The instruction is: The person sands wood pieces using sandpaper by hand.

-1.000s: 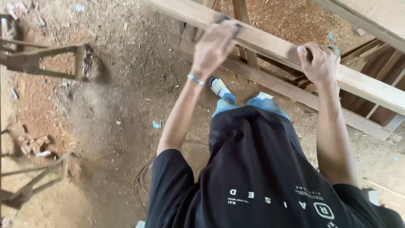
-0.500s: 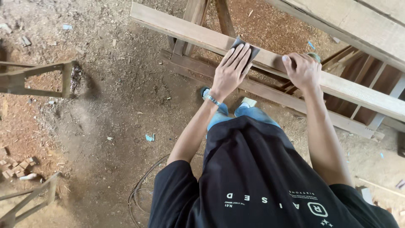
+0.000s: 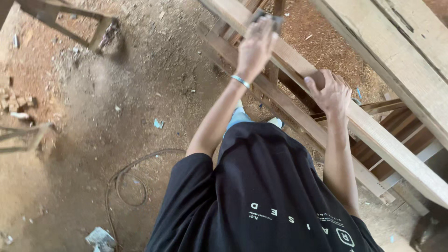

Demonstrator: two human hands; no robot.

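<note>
I count two hands: left hand (image 3: 254, 46), right hand (image 3: 332, 92); one sanding block (image 3: 268, 17); one plank (image 3: 373, 135); one cable (image 3: 126, 179).

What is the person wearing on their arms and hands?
Both arms are bare below short black sleeves of a black T-shirt with small white printing. The left hand has no glove, but a thin light-coloured bracelet circles its wrist. The right hand is bare too, with nothing on the wrist.

Dirt floor (image 3: 140, 84) strewn with sawdust, a looped cable (image 3: 128, 182) lying on it. Crumpled paper scrap (image 3: 100, 237) near bottom edge, brick rubble (image 3: 16, 100) at left.
</note>
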